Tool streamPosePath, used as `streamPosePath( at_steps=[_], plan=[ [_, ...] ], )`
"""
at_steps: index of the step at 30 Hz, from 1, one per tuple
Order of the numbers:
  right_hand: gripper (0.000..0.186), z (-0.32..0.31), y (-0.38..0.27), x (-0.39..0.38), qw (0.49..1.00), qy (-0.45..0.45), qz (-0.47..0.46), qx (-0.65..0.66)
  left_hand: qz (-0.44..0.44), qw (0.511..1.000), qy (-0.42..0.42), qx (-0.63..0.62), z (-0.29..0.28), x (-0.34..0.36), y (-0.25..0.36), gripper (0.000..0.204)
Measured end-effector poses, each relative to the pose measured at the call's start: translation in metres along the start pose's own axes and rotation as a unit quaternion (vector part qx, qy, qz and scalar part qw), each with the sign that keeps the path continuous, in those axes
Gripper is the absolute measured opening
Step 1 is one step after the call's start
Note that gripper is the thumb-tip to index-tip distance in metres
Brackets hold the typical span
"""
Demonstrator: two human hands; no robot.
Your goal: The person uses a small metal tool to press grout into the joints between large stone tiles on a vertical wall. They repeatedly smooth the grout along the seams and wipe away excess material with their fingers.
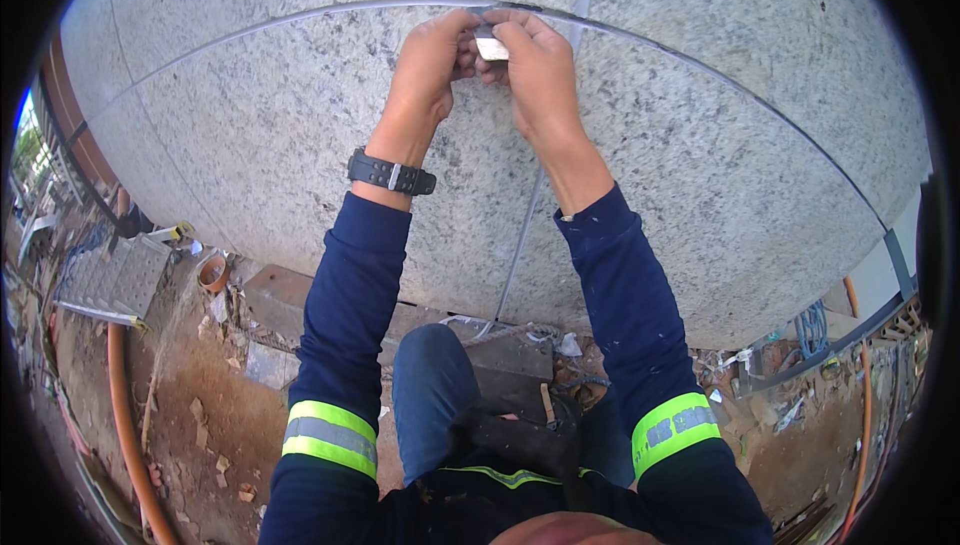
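Observation:
Both of my hands are raised together against a speckled grey stone-panel wall (330, 115), at the long horizontal joint (380, 5). My right hand (540, 65) pinches a small flat piece (491, 48), white below and dark grey above, between thumb and fingers. Its exact kind I cannot make out. My left hand (432, 53) is closed just beside it, fingertips touching or nearly touching the same piece at the joint. Whatever lies between the left fingers is hidden. The joint shows light grey to the left of my hands and darker to the right.
Below the wall lies littered brown ground (230, 425). At left are a metal step platform (115, 280), a terracotta pot (213, 273) and an orange pipe (125, 415). Blue rope (812, 330) and another orange pipe (866, 425) are at right. A dark pouch (520, 435) hangs at my waist.

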State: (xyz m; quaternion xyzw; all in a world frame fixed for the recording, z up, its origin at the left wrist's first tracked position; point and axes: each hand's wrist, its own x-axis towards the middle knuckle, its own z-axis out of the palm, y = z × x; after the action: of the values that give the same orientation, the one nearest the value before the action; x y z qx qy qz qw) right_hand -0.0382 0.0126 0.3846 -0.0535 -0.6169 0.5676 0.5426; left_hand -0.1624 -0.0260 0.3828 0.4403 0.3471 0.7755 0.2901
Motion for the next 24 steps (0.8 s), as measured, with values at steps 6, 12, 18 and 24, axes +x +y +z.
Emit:
streamPosePath(
  at_steps=[6, 12, 18, 24],
  plan=[
    [0.025, 0.000, 0.013, -0.011, 0.999, -0.028, 0.010, 0.019, 0.020, 0.999, 0.018, 0.019, -0.004, 0.002, 0.002, 0.016],
    [0.024, 0.000, 0.004, -0.013, 0.999, -0.031, -0.007, 0.044, -0.004, 0.999, -0.022, 0.023, -0.010, 0.008, 0.008, 0.021],
    [0.025, 0.000, 0.003, -0.013, 0.999, -0.027, -0.014, 0.015, 0.009, 1.000, -0.004, 0.008, -0.002, 0.001, 0.007, 0.019],
    [0.027, -0.004, 0.002, -0.013, 0.998, -0.035, -0.032, -0.046, -0.033, 0.999, -0.014, -0.021, -0.005, -0.002, 0.007, 0.024]
  ],
)
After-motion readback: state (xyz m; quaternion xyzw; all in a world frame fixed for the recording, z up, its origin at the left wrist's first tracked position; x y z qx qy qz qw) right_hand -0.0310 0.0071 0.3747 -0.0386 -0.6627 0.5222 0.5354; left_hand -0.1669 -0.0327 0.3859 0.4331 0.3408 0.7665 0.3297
